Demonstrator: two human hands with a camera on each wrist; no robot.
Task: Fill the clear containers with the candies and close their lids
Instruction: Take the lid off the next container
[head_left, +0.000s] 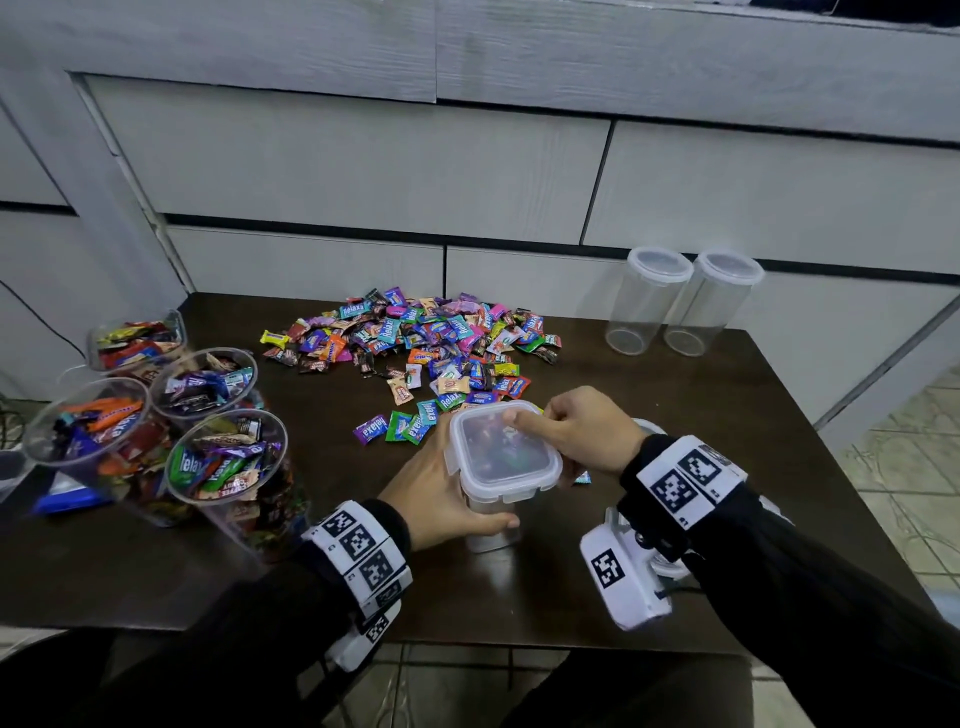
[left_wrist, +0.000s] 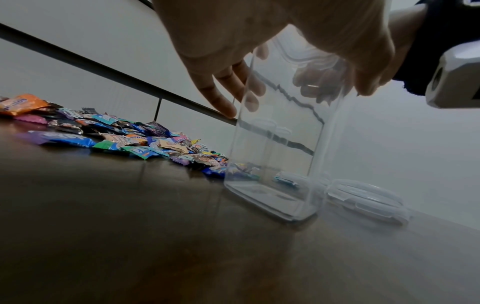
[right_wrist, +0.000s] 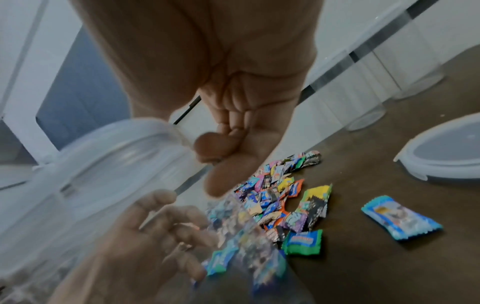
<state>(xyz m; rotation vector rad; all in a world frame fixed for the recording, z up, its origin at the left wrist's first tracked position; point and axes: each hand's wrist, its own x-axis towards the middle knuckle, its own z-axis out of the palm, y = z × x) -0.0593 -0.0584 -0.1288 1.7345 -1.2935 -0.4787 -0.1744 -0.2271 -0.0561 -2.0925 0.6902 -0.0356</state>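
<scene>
Candies (head_left: 415, 338) lie heaped at the back of a dark bench (head_left: 701, 415), within easy reach, while a tall square clear container (head_left: 498, 519) stands empty near the front edge. A person's left hand (head_left: 441, 493) curls round the container's wall, apparently to steady it. The right hand (head_left: 582, 431) pinches the far corner of the snap lid (head_left: 504, 452) resting on its mouth, seemingly to lift it off for filling. Four open containers (head_left: 223, 467) at left already brim with sweets; two round lidded ones (head_left: 680, 301) wait empty at rear right.
</scene>
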